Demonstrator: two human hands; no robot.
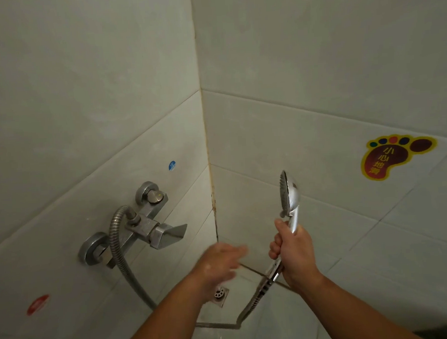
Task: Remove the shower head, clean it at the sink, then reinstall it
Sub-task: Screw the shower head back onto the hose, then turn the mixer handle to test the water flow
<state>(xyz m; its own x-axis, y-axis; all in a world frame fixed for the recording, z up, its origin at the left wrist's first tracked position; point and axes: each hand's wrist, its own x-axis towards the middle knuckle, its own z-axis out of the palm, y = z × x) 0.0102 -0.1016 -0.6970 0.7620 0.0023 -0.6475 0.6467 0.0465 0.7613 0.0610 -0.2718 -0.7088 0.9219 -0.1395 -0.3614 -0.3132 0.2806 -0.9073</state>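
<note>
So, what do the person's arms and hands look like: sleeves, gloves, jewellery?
Left forearm and right forearm are bare, no sleeves in view. Left hand and right hand are ungloved, with no watch or bracelet. The left hand is blurred, so rings cannot be judged.

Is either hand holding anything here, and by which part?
The right hand holds the shower head, its grip curled round the handle just above the hose. The left hand is blurred, fingers straight, and holds nothing.
</note>
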